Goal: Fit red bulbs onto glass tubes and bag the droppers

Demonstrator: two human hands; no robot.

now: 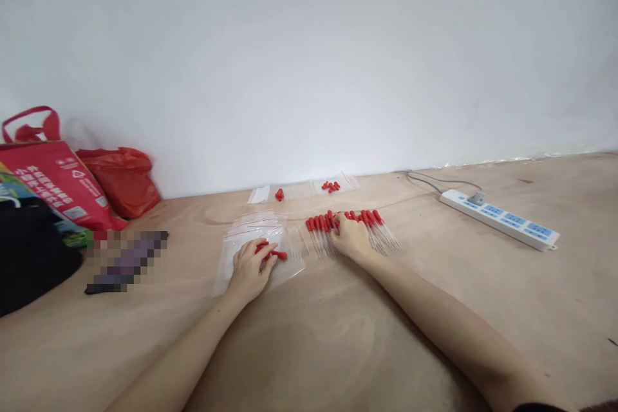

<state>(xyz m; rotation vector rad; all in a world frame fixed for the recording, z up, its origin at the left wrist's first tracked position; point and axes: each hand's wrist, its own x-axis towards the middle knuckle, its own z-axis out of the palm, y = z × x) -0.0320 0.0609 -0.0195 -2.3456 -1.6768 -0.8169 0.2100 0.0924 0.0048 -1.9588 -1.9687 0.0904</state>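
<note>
Several droppers (383, 232), clear slender tubes with red rubber bulbs, lie side by side in a row on the wooden table. At the row's middle my right hand (352, 238) has its fingers closed on a dropper's red end; the fingertips are partly hidden. Loose red rubber bulbs (280, 255) rest on a stack of clear zip bags (251, 232) to the left. Over them my left hand (251, 267) curls, thumb and fingers around a bulb. A few bare clear tubes (295, 241) lie between the two hands.
Farther back lie small bags with more red bulbs (331, 187) and a red bulb cluster (279, 194). A white power strip (502, 219) with a plugged-in grey cable is at right. Red bags (120, 180) and a black item (33, 251) stand left, near a blurred-out object (130, 262).
</note>
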